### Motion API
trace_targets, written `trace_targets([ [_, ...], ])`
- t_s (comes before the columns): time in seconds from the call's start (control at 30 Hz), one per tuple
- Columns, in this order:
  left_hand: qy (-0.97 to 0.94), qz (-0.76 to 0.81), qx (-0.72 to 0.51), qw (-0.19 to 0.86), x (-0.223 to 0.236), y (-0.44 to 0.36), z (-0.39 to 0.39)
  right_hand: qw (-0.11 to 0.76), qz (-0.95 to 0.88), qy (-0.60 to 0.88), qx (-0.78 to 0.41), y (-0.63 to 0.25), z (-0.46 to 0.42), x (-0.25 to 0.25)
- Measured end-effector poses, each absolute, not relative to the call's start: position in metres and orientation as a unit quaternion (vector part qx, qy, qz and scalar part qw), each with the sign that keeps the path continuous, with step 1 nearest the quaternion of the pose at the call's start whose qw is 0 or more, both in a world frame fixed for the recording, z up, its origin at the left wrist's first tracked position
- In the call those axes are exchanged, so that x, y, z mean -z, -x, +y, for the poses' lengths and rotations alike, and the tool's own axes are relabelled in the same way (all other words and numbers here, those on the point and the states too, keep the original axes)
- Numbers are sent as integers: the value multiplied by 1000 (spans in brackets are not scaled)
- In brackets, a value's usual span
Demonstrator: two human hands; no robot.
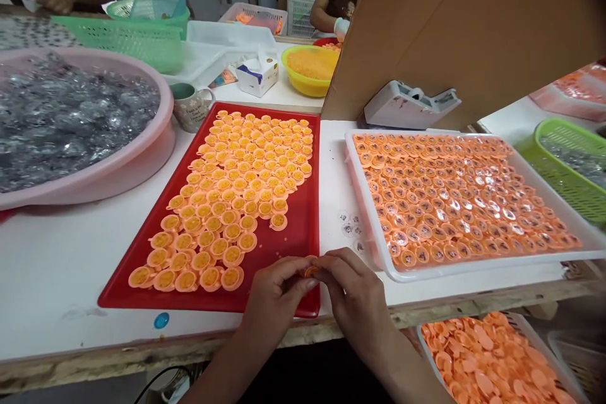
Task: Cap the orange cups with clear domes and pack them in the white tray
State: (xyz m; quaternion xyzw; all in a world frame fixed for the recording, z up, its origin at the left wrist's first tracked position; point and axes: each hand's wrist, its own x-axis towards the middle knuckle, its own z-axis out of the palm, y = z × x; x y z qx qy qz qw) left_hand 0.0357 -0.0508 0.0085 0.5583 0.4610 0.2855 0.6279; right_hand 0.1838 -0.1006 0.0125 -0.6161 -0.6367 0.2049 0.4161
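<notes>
My left hand (278,287) and my right hand (354,278) meet over the lower right corner of a red tray (297,227). Both are closed, fingertips pinching a small orange plastic piece (310,271) between them, mostly hidden by the fingers. Rows of small orange cup-shaped pieces (218,208) with yellow contents cover the left and far parts of the tray. To the right of my hands stands a white tray (392,273) packed with orange round pieces (449,202) that carry dark printed centres and look glossy. Several small clear printed discs (350,225) lie between the trays.
A pink basin (156,145) of clear plastic pieces stands left, beside a mug (189,107). Behind are a tissue box (258,76), a yellow bowl (307,85) and a tape dispenser (409,104) against a cardboard panel (454,31). Below right sits a bin of orange parts (487,360). Two people work across the table.
</notes>
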Motion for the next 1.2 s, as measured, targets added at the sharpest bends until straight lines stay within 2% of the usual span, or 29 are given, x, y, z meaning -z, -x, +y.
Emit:
trace_targets([
  [0.07,-529,466,-316,635,-8,-36,-53,438,-596,643,-200,-181,-102,-12],
  [0.2,-510,462,-358,631,-9,-35,-61,472,-525,649,-284,-177,-109,-14],
  [0.4,-500,445,-352,655,-22,-34,-65,490,-574,622,-209,-175,-117,-22],
  [0.67,-471,439,-385,661,-29,-36,-69,525,-538,607,-258,-172,-118,-22],
  [0.9,-510,422,-414,625,-15,-35,-66,511,-514,637,-262,-159,-116,-14],
  [1.2,-412,446,-356,710,3,-34,-63,449,-534,641,-319,-163,-110,0],
])
